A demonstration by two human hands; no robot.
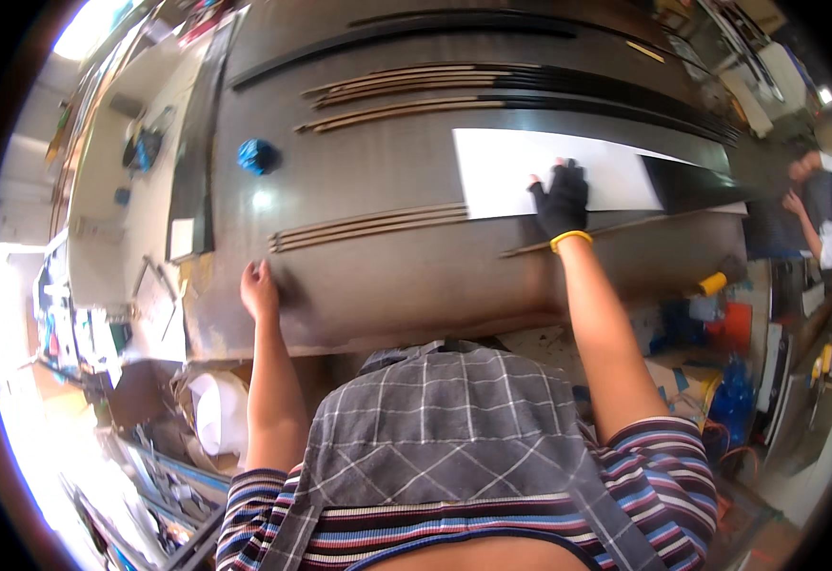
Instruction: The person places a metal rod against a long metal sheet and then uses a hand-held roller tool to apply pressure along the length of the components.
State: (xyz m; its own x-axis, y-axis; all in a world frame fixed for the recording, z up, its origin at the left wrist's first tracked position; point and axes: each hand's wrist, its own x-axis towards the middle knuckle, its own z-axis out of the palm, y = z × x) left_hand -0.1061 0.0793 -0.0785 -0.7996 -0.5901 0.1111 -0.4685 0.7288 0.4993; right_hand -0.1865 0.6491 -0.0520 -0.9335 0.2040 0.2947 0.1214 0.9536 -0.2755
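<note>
My right hand (564,198), in a black fingerless glove with a yellow band at the wrist, lies with fingers spread on a white sheet (502,171). The sheet covers part of a bundle of thin brown strips (368,228), whose left ends stick out from under it. Just below those ends is my bare left hand (260,288), its fingers curled in and nothing visible in them. A single thin strip (525,251) runs along the near side of the sheet, below my right wrist. To the sheet's right lies a dark flat piece (687,186).
More brown and black strips (406,86) lie farther back on the dark table (387,285), with a long black bar (387,43) behind them. A crumpled blue ball (257,156) sits at the left. A yellow-handled tool (711,284) rests by the right edge. Another person (830,205) is at far right.
</note>
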